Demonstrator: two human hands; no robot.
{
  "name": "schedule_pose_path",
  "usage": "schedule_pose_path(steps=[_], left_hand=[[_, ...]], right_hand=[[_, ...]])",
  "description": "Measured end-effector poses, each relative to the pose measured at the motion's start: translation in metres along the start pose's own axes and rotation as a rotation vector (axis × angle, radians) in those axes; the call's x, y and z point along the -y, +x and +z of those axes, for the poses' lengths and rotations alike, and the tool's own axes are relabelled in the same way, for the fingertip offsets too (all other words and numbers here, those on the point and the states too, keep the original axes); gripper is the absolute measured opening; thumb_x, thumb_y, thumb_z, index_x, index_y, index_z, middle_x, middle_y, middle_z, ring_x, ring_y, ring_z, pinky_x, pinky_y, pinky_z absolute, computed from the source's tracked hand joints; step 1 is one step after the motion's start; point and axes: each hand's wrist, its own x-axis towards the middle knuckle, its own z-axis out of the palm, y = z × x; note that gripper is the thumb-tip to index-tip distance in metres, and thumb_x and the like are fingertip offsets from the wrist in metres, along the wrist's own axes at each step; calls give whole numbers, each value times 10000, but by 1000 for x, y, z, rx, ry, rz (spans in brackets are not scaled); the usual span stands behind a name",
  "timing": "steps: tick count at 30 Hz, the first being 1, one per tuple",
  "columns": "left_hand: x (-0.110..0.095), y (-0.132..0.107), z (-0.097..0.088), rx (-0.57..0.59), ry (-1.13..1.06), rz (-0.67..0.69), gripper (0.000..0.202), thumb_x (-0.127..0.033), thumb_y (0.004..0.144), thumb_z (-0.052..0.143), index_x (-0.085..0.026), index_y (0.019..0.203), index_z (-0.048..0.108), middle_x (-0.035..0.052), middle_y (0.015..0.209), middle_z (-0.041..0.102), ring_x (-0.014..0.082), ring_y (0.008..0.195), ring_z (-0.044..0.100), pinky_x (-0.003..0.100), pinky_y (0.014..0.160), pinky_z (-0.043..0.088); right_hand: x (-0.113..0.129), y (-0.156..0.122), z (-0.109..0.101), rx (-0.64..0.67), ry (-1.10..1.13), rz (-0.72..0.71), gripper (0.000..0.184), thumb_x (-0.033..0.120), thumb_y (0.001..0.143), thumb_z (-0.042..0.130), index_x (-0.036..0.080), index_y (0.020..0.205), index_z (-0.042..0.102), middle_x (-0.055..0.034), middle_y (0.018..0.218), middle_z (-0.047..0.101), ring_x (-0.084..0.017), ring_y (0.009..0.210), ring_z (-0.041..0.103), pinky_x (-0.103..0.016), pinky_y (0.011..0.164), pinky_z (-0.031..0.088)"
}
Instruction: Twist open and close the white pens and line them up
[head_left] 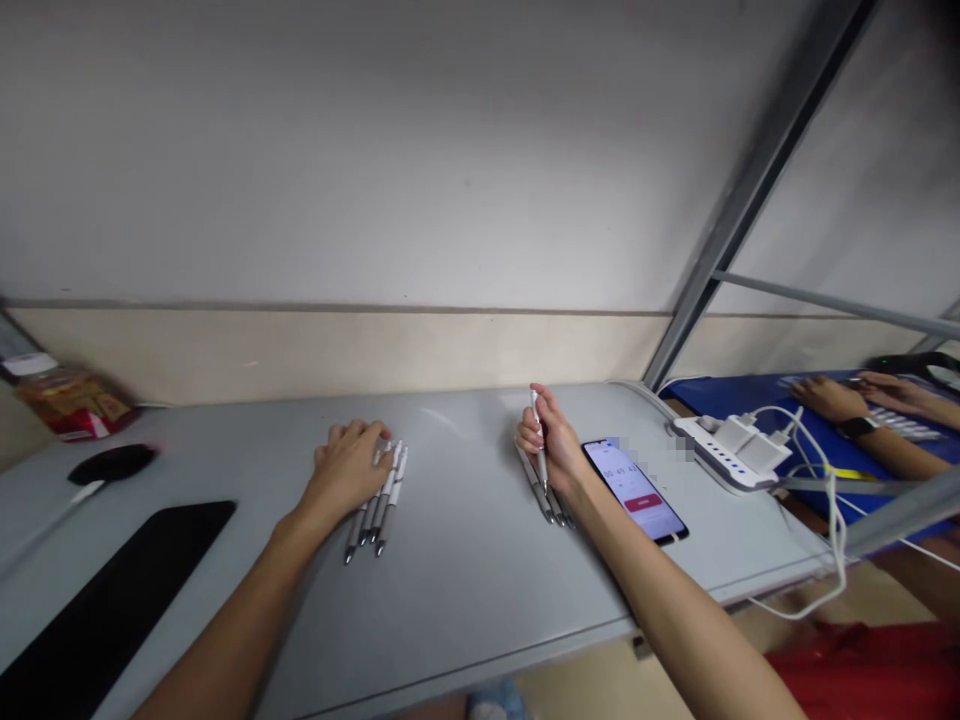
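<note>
My left hand rests palm down on a row of several grey-and-white pens lying side by side on the grey table, fingers curled over their upper ends. My right hand is closed around one pen held upright, its tip pointing up. Just under that hand lie a few more pens on the table. A phone with a lit screen lies right of my right wrist.
A black mat lies at the near left, a black mouse-like object and a red snack packet behind it. A white power strip with cables sits at the right. Another person's hands work on the blue table beyond.
</note>
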Motion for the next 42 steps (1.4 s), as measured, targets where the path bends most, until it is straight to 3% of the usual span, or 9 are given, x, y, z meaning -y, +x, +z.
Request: schedule_pose_path(steps=[6, 12, 19, 23, 26, 32, 42], left_hand=[[-9, -5, 5, 20, -12, 65, 280, -404, 847, 439, -234, 1011, 591, 113, 1129, 559, 337, 1100, 430, 491, 839, 385], [-17, -10, 12, -6, -13, 114, 298, -447, 869, 432, -239, 1019, 585, 102, 1129, 554, 313, 1086, 434, 471, 857, 353], [-24, -15, 13, -4, 21, 162, 278, -407, 879, 427, -220, 1020, 577, 102, 1110, 564, 296, 1066, 429, 429, 807, 332], [-23, -16, 16, -25, 36, 188, 276, -400, 886, 411, -226, 1025, 574, 94, 1104, 559, 291, 1058, 427, 420, 799, 318], [-24, -16, 16, -28, 34, 192, 269, -398, 882, 417, -229, 1012, 580, 90, 1106, 557, 293, 1058, 428, 412, 794, 313], [-25, -17, 15, -47, 33, 192, 268, -388, 881, 419, -227, 1016, 585, 88, 1095, 561, 293, 1051, 429, 412, 795, 311], [-30, -19, 9, -10, 33, 177, 279, -402, 890, 400, -229, 1010, 584, 90, 1109, 576, 298, 1067, 434, 430, 805, 305]], right_hand=[[0, 0, 2, -11, -9, 16, 298, 411, 817, 634, 288, 1005, 437, 92, 573, 356, -61, 414, 265, -169, 396, 225], [-7, -4, 7, 15, -236, 62, 328, 429, 789, 640, 223, 1020, 531, 40, 674, 515, -89, 539, 456, -213, 514, 375], [-9, -3, -1, -54, -900, -70, 286, 401, 800, 606, 162, 934, 689, -59, 921, 652, -173, 842, 573, -296, 775, 423], [-8, -1, -12, -89, -1310, -140, 229, 370, 812, 603, 211, 914, 733, -78, 1072, 625, -241, 1052, 509, -376, 896, 344], [-11, -1, -16, -101, -1512, -115, 207, 367, 825, 601, 251, 904, 753, -79, 1102, 609, -269, 1086, 458, -413, 887, 289], [-16, 3, -22, -83, -1640, -94, 204, 360, 819, 627, 267, 949, 754, -87, 1145, 588, -282, 1098, 425, -398, 844, 255], [-6, 1, -21, -78, -1629, -63, 149, 306, 800, 657, 275, 907, 756, -73, 1129, 587, -284, 1102, 427, -392, 842, 256]])
